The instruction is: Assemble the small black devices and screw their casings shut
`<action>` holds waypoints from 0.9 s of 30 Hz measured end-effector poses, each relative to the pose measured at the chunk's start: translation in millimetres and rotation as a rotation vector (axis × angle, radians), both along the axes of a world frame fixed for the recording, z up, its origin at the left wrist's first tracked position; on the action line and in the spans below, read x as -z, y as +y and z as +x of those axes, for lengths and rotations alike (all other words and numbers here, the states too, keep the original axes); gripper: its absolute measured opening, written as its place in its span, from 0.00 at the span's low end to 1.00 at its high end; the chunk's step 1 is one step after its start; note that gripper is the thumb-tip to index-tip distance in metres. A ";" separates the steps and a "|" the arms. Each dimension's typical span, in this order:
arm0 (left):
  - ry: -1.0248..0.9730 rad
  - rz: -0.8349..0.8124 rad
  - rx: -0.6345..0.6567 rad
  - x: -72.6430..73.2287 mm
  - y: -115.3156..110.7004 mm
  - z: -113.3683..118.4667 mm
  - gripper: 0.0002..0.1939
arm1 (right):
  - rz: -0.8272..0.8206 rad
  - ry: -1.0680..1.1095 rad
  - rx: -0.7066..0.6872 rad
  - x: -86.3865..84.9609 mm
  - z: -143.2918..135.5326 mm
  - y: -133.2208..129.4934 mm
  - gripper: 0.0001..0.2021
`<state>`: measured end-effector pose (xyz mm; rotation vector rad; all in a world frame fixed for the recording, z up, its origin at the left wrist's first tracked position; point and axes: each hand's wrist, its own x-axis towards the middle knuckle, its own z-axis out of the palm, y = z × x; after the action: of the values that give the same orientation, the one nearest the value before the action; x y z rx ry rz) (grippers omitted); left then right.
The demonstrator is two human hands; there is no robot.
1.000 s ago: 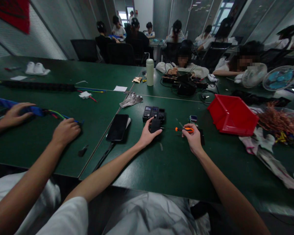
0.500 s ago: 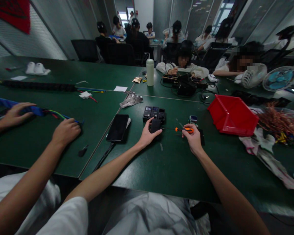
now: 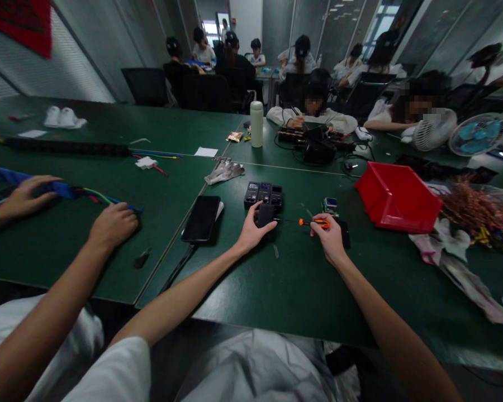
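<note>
My left hand (image 3: 254, 229) grips a small black case (image 3: 266, 215) between thumb and fingers. Closed around the orange handle of a screwdriver (image 3: 314, 223), my right hand (image 3: 329, 237) holds it level, its thin shaft pointing left to the side of the case. Several black devices (image 3: 264, 194) stand in a row just behind the case. A small green circuit board with a screen (image 3: 330, 205) lies behind my right hand, and a flat black piece (image 3: 345, 234) is beside that hand.
Left of my hands lies a black phone (image 3: 201, 218) with a cable. A red bin (image 3: 398, 198) stands at right, near copper wires (image 3: 482, 206) and gloves. A bottle (image 3: 256, 124) stands behind. At left, a person's hands (image 3: 113, 226) hold a blue-sleeved cable bundle.
The screwdriver and my right hand have shifted very slightly to the left. My left hand and the black case look the same.
</note>
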<state>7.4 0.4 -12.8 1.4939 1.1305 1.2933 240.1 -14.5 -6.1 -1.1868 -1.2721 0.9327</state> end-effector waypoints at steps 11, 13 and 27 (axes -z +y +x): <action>0.001 0.018 -0.013 1.7 0.5 -0.1 0.38 | -0.113 0.116 -0.044 0.7 -2.2 -0.7 0.11; 0.000 0.016 -0.009 1.7 0.5 -0.2 0.38 | -0.127 0.163 -0.055 -0.5 -2.1 -0.6 0.11; 0.012 0.029 -0.009 0.4 0.4 -0.5 0.38 | -0.113 0.064 -0.018 -1.5 -1.0 -1.7 0.13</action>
<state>7.0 0.7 -13.3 1.5211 1.1323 1.3138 239.1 -16.1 -4.5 -1.2247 -1.1938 1.0596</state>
